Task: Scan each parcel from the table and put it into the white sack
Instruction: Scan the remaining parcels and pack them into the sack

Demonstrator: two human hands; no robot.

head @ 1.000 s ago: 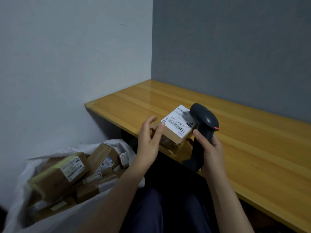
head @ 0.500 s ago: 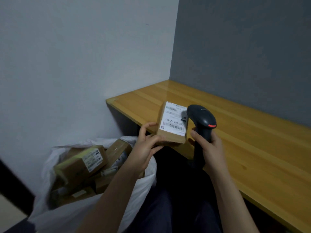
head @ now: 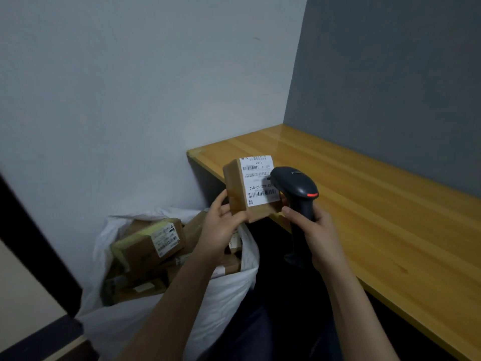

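Sitting on the left, the white sack (head: 223, 295) holds brown boxes (head: 148, 243). The left hand (head: 221, 226) grips 1 parcel (head: 238, 188) by its bottom, up in the air by the table (head: 364, 194) edge. The right hand (head: 318, 231) is wrapped round the scanner (head: 294, 182), just beside the label (head: 256, 183).

We find the left hand (head: 221, 226) gripping a brown parcel (head: 238, 188) by its lower left corner, upright above the near end of the table (head: 377, 204). The parcel's white label (head: 256, 182) faces us, barcodes showing. The right hand (head: 316, 234) grips the handle of a dark scanner (head: 296, 187); its head overlaps the label's right edge and bears a red mark. Under the left forearm the white sack (head: 226, 295) stands open beside the table, holding several labelled boxes (head: 145, 246).
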